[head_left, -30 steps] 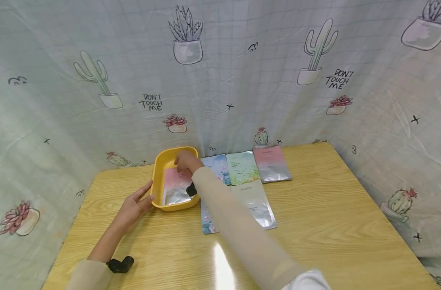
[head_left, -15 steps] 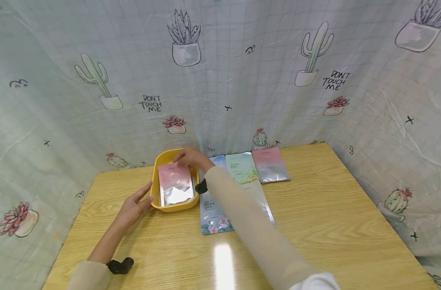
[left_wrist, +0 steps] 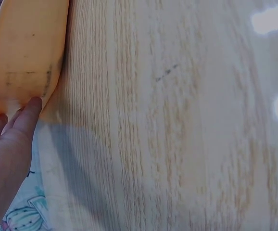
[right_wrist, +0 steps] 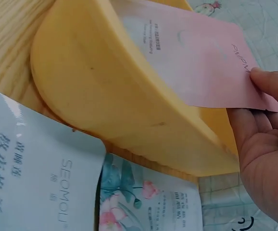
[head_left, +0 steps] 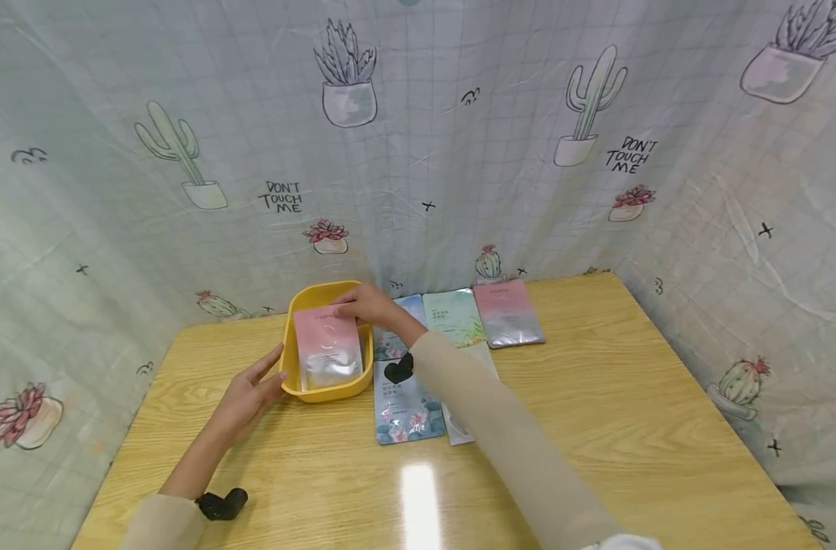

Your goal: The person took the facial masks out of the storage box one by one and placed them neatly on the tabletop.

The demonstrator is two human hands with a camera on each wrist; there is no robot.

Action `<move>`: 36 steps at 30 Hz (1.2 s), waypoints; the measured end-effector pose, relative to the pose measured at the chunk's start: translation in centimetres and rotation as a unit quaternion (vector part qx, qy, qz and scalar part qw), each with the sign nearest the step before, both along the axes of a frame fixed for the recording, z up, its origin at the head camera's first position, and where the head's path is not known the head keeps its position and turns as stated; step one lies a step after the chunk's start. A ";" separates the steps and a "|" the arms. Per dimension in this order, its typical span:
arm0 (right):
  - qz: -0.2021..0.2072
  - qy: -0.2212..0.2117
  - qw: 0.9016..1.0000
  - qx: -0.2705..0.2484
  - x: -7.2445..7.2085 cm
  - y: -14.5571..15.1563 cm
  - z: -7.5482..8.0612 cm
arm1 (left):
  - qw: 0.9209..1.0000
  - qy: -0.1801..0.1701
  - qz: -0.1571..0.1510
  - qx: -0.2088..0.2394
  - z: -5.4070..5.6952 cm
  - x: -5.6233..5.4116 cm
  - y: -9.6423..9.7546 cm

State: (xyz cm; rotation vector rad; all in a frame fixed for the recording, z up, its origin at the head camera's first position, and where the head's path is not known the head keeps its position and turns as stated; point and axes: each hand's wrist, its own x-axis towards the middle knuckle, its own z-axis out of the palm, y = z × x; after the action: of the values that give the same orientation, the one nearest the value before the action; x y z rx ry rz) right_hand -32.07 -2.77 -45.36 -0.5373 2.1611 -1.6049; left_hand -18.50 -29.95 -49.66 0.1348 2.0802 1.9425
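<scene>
My right hand (head_left: pixel 369 304) pinches the upper right corner of a pink and silver face mask packet (head_left: pixel 328 340), thumb on its printed front. The packet tilts up inside a yellow plastic basket (head_left: pixel 335 393), its lower end down in it. In the right wrist view the pink packet (right_wrist: pixel 196 57) rises above the basket's rim. My left hand (head_left: pixel 249 393) touches the basket's near left corner from outside with extended fingers. The left wrist view has those fingers (left_wrist: pixel 31 113) against the basket wall (left_wrist: pixel 28 48). What lies beneath the packet is mostly hidden.
Right of the basket lie two blue floral packets (head_left: pixel 407 405), a green packet (head_left: pixel 453 317) and another pink packet (head_left: pixel 508 313). A pale silver packet (head_left: pixel 455 424) is partly covered by my right sleeve (head_left: pixel 500 428). A cactus-print curtain (head_left: pixel 418 137) hangs behind the wooden table (head_left: pixel 308 473).
My right hand has drawn the pink packet up from the basket's inside, shifting slightly to the right. The left hand stays at the basket's corner.
</scene>
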 end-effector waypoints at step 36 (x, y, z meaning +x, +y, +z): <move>0.081 -0.006 0.996 -0.038 2.9 1.9 -1.1 | 1.000 0.013 -0.004 -0.014 -0.1 0.5 0.1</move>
State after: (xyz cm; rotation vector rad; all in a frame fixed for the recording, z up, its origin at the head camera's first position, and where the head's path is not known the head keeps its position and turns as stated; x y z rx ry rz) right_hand -29.20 -0.85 -46.47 -0.7060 1.9996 -1.6015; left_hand -18.02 -29.88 -49.80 0.1631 2.1198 1.9165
